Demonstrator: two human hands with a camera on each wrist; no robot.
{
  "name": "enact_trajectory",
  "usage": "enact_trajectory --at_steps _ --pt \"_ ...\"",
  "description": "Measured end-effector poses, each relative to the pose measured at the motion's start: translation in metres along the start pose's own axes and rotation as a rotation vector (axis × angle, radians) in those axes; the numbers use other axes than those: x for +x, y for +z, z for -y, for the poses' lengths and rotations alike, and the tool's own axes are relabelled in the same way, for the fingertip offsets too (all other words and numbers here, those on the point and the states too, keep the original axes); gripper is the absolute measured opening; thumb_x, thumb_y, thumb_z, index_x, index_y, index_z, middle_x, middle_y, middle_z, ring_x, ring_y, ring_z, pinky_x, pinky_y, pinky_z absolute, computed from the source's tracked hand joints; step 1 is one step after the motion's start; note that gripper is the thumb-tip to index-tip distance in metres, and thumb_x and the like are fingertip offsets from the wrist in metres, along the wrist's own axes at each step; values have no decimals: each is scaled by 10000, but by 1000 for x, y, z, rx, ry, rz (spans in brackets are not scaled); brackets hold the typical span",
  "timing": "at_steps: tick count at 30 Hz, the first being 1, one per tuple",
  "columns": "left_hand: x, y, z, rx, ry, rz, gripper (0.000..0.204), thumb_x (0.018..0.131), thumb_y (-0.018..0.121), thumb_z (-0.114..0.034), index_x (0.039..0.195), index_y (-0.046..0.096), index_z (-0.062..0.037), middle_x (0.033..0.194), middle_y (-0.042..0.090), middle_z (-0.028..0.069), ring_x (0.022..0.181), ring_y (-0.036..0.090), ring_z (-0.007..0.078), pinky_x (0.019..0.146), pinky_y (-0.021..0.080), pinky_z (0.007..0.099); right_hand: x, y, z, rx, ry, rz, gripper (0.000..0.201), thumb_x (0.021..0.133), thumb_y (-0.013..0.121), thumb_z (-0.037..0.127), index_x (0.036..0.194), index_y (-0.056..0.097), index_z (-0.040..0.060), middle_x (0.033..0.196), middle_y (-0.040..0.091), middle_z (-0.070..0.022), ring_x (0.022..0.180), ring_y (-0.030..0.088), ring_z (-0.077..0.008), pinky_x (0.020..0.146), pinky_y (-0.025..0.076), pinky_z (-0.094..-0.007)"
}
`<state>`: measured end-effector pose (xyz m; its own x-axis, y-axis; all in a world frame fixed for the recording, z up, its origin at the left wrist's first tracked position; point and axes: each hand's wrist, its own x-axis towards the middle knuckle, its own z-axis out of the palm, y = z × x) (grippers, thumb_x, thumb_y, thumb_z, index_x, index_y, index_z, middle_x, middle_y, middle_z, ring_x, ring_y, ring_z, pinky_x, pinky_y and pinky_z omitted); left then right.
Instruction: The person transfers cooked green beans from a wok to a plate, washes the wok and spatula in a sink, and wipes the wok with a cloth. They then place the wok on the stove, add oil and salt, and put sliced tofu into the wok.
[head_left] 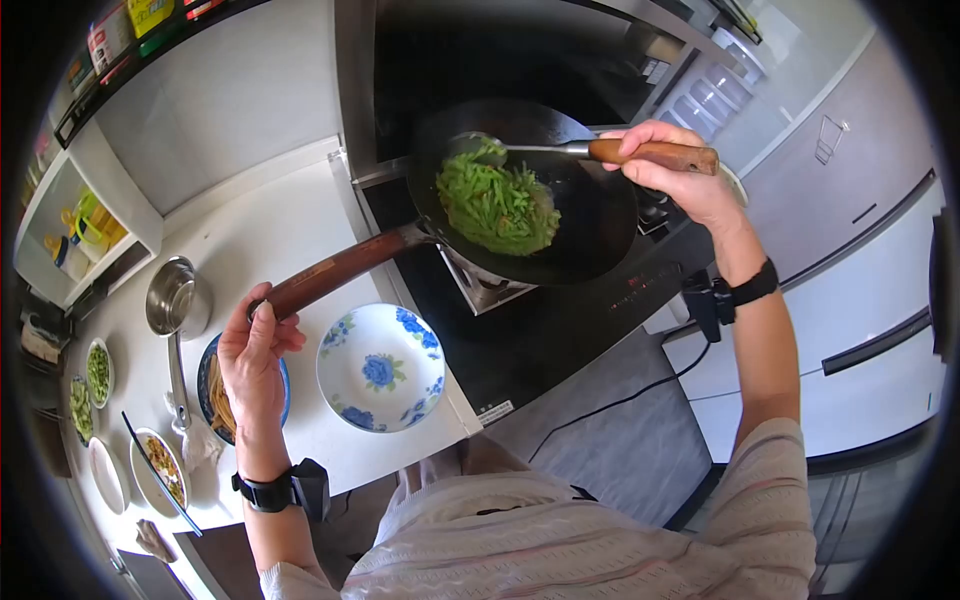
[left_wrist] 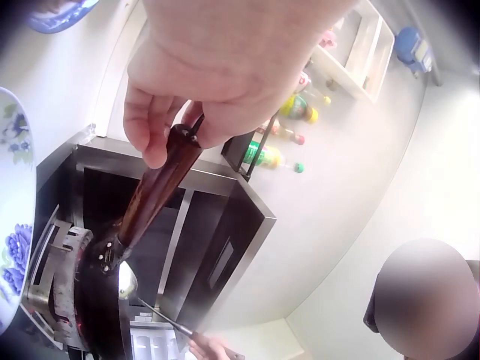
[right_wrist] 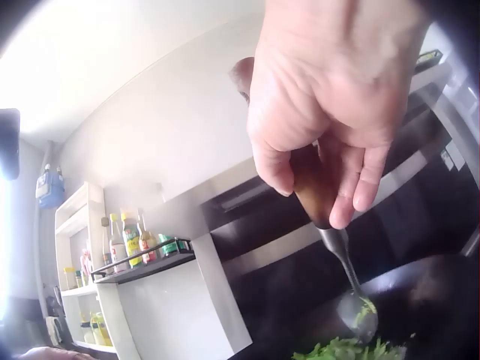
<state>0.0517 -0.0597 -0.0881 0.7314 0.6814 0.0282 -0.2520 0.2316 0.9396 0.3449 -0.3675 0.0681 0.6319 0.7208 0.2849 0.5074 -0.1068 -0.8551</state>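
My left hand [head_left: 252, 365] grips the end of the brown wooden handle of a dark wok [head_left: 597, 225] over the stove. The wok appears tilted in the left wrist view. A heap of green vegetable strips [head_left: 500, 212] lies in its left part. With its fingers curled round the wooden handle, my right hand [head_left: 690, 180] holds a metal ladle [head_left: 545, 149]. The ladle's bowl [right_wrist: 358, 315] is at the far edge of the vegetables, with green bits on it. Just right of my left hand, a white plate [head_left: 410, 375] with blue flowers stands on the counter.
Behind my left hand is a blue-rimmed bowl [head_left: 285, 385] of brownish strips, partly hidden. A metal saucepan [head_left: 180, 295] stands to the left. Farther left, chopsticks [head_left: 160, 475] lie across a bowl, near small dishes of chopped food. Bottles [right_wrist: 133, 244] line a wall rack.
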Motion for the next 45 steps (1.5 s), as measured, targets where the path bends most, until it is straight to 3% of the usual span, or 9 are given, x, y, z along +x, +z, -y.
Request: enact_trajectory --at_steps 2,5,10,23,29,31,35,41,45 --pt "0 1 0 -6 2 2 322 893 541 -210 1145 527 -10 771 629 102 599 577 133 562 455 234 -2 0 21 -145 -67 160 73 779 594 19 852 598 24 901 621 -45 842 614 -147 760 492 -250" --pt "-1 1 1 -24 6 -15 309 888 550 -197 1132 535 -9 758 626 104 590 578 136 563 462 234 2 -2 52 -273 -170 110 47 780 585 9 824 600 14 888 624 -59 823 620 -145 736 498 -242" --pt "-1 4 0 -28 11 -31 296 885 553 -182 1120 541 -2 751 623 111 578 576 139 562 467 232 17 -10 63 -67 -51 167 151 788 598 109 903 581 13 835 632 -101 736 647 -166 653 511 -228" --pt "-3 3 2 -33 30 -30 295 889 545 -174 1124 537 5 744 621 108 578 568 132 569 469 230 46 -10 19 -68 179 -147 262 765 620 213 927 562 16 855 626 -124 662 662 -203 546 509 -243" --pt "-3 7 0 -17 27 -29 297 894 536 -179 1131 536 2 745 622 102 590 570 128 573 469 231 18 -47 63 -53 45 211 203 769 632 206 891 587 51 811 645 -91 687 660 -165 589 500 -204" --pt "-3 7 1 -14 26 -22 297 896 533 -179 1132 536 1 747 623 102 593 570 127 575 468 231 9 -45 58 -320 14 331 167 822 580 174 917 564 39 892 634 -122 745 660 -201 635 538 -260" --pt "-2 1 1 -8 45 -2 300 897 531 -181 1136 535 1 747 621 97 599 568 124 580 467 230 -12 -66 61 -296 319 -151 298 745 656 278 928 587 53 888 644 -96 710 664 -165 571 513 -228" --pt "-1 2 2 -6 36 -3 311 910 503 -165 1166 506 12 726 613 100 609 575 124 579 451 210 -23 -121 44 -278 476 -376 376 754 628 312 987 543 29 856 630 -158 629 662 -213 509 535 -243" --pt "0 -1 4 -18 55 34 310 907 511 -169 1161 512 7 743 619 104 603 575 122 576 453 210 -71 -54 -72 449 383 -591 249 790 590 196 949 545 9 813 636 -191 640 655 -262 550 553 -331"
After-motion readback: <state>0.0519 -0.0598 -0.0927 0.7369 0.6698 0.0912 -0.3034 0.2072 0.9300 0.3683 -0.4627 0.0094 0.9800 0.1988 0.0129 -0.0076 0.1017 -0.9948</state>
